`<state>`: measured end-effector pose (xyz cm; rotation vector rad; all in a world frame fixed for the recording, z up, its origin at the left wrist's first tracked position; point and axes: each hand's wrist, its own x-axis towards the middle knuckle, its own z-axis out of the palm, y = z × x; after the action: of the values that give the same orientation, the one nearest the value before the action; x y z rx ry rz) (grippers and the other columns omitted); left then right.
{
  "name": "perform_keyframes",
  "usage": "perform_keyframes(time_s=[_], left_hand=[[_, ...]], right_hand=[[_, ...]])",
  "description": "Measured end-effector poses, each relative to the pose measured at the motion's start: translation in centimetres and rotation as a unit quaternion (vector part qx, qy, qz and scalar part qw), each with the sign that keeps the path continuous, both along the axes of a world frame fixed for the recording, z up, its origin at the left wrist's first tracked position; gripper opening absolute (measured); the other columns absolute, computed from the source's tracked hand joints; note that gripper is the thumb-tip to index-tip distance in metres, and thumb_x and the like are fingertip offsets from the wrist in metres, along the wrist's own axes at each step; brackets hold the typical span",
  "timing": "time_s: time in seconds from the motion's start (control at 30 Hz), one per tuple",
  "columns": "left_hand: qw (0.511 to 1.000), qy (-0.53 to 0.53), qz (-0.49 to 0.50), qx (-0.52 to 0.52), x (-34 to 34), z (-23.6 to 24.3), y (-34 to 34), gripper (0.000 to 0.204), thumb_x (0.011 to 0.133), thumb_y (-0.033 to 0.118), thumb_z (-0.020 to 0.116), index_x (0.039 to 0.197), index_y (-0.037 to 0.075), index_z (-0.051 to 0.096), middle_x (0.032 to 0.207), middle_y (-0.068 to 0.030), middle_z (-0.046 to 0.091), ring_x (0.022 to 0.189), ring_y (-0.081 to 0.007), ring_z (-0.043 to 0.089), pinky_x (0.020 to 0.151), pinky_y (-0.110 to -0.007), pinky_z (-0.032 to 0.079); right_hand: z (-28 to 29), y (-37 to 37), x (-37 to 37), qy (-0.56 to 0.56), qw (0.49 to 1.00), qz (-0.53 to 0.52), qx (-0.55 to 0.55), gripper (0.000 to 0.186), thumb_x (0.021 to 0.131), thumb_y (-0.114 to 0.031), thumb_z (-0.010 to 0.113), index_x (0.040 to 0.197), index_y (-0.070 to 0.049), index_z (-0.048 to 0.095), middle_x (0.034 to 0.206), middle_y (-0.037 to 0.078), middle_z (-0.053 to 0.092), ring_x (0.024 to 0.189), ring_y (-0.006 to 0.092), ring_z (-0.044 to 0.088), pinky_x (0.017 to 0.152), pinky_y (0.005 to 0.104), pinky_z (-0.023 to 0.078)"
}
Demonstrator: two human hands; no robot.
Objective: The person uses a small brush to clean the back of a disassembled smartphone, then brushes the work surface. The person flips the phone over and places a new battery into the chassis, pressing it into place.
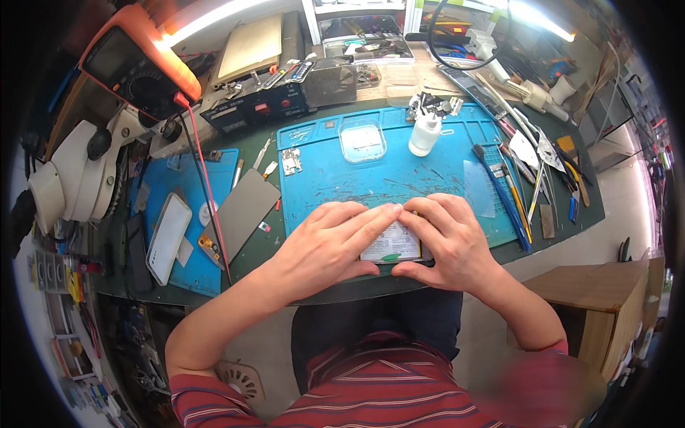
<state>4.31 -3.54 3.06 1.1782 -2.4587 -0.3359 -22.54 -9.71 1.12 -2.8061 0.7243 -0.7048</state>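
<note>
Both hands lie on the work mat [399, 178] at its near edge, left hand [328, 246] and right hand [446, 242] side by side over a flat phone [391, 246] (fingertips meeting at its far end); behind them on the mat stand a clear box [362, 140] and, to its right, a bottle [425, 133]; tools [524, 185] lie right of the mat; a second mat [182, 214] lies to the left, a multimeter [139, 64] beyond it
</note>
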Motion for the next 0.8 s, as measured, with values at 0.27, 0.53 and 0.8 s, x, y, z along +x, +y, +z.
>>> perform_keyframes(time_s=[0.27, 0.53, 0.8], left_hand=[[0.999, -0.039, 0.003, -0.033, 0.1, -0.2, 0.2, 0.095, 0.081, 0.038, 0.089, 0.161, 0.003, 0.051, 0.132, -0.0087, 0.072, 0.13, -0.0301, 0.064, 0.114, -0.046, 0.049], [0.996, -0.016, 0.044, -0.082, 0.3, -1.0, 1.3, 0.093, 0.082, 0.041, 0.089, 0.158, 0.001, 0.054, 0.132, -0.0099, 0.073, 0.127, -0.0301, 0.066, 0.111, -0.046, 0.053], [0.995, -0.025, 0.016, -0.09, 0.4, -1.2, 0.8, 0.094, 0.08, 0.038, 0.092, 0.158, 0.001, 0.054, 0.138, -0.0137, 0.07, 0.13, -0.0321, 0.064, 0.119, -0.048, 0.049]], right_hand=[[0.1, 0.2, 0.1, 0.009, 0.999, -0.012, -0.028, 0.072, 0.087, -0.054, 0.084, 0.137, -0.005, 0.071, 0.129, 0.01, 0.064, 0.121, 0.0317, 0.062, 0.107, 0.0485, 0.049], [-0.4, 1.1, -0.6, 0.013, 0.995, -0.065, -0.07, 0.068, 0.09, -0.058, 0.08, 0.132, -0.005, 0.074, 0.135, 0.011, 0.065, 0.123, 0.0316, 0.062, 0.108, 0.0478, 0.049], [-0.2, 0.4, 0.1, 0.018, 0.998, -0.021, -0.051, 0.073, 0.09, -0.06, 0.08, 0.141, -0.009, 0.071, 0.15, 0.014, 0.06, 0.139, 0.0346, 0.055, 0.118, 0.0517, 0.043]])
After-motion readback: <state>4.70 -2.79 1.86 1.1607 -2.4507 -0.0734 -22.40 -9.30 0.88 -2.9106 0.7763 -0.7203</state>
